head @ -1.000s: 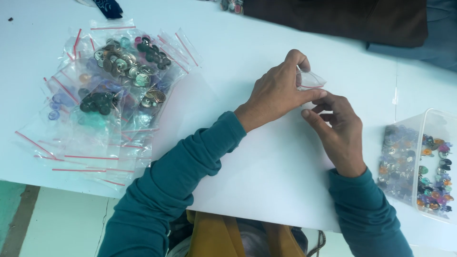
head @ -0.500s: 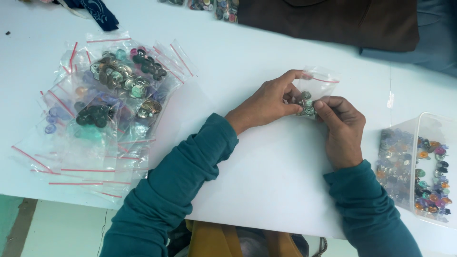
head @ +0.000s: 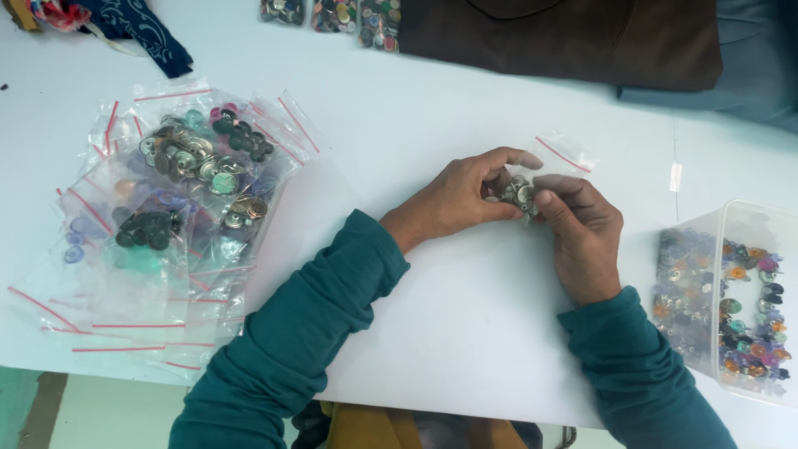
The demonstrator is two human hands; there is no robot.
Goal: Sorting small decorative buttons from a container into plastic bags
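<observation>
A: Where is the little bag?

B: The small clear bag (head: 532, 179) of metal buttons sits right between the two hands, up off the white worktop (head: 465, 333). The left hand (head: 457, 199) pinches its left side. The right hand (head: 586, 233) pinches its right side.

A: Which way does it point?

B: Its red-striped top pokes up and away to the right, past the right hand's fingertips.

A: What else is there?

B: A pile of button bags (head: 166, 216) lies far off beyond the left hand. A clear tub of buttons (head: 731, 291) sits out past the right hand
</observation>
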